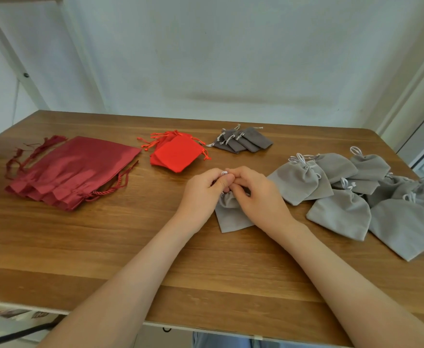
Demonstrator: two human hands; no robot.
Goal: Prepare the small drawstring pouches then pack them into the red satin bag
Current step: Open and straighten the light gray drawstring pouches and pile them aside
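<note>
Both hands are working at the middle of the worktop, over one light grey pouch that is lying flat with its gathered neck pointing away from the person. The left hand and the right hand are meeting at that neck, their fingers curled and pinching the white cord, of which only a small loop is showing between the thumbs. Whether they are tying or simply pulling it tight cannot be told. The pouch is looking soft, velvety and very light, so it is likely to be crumpling and sliding rather than resisting. The neck and cord are probably the best places to take hold, with the body pinned lightly against the wood. The red bag is lying flat and well apart at the left, its mouth toward the person and its tasselled cords trailing. Its satin is looking slippery and limp, so opening the mouth is likely calling for two hands. Between it and the hands a stack of bright red pouches is lying, with dark grey pouches just beyond. Cinched grey pouches are heaped at the right. No brand, label or writing is showing anywhere.
</note>
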